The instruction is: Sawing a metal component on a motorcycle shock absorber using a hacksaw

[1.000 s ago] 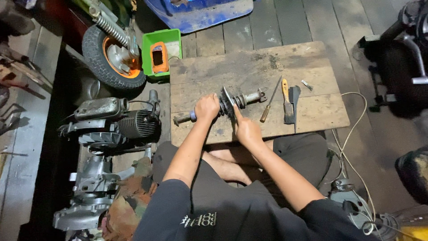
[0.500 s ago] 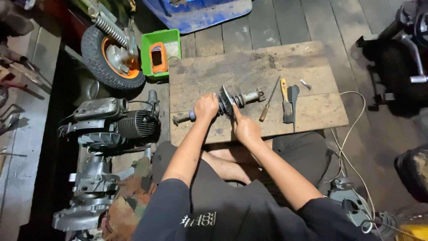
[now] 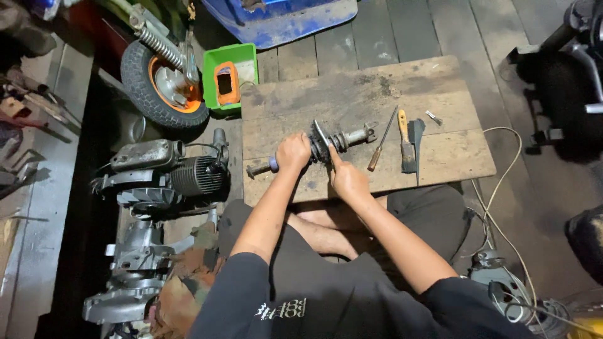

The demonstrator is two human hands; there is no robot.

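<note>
On a worn wooden board [image 3: 377, 100] lies a greasy metal shaft with gears [image 3: 347, 137], its long axis running left to right. My left hand [image 3: 293, 152] is closed around the shaft's left part. My right hand [image 3: 347, 180] holds a thin flat metal tool [image 3: 321, 133], whose tip rests against the dark gear cluster in the middle of the shaft. The shaft's left end [image 3: 256, 168] sticks out past my left hand.
On the board right of the shaft lie a screwdriver [image 3: 382, 139], a paintbrush [image 3: 406, 142], a dark metal piece [image 3: 417, 135] and a small bit [image 3: 433, 117]. A green box [image 3: 227, 81], a small wheel [image 3: 164, 85] and engine parts [image 3: 166, 172] are at left. A white cable [image 3: 502, 188] runs at right.
</note>
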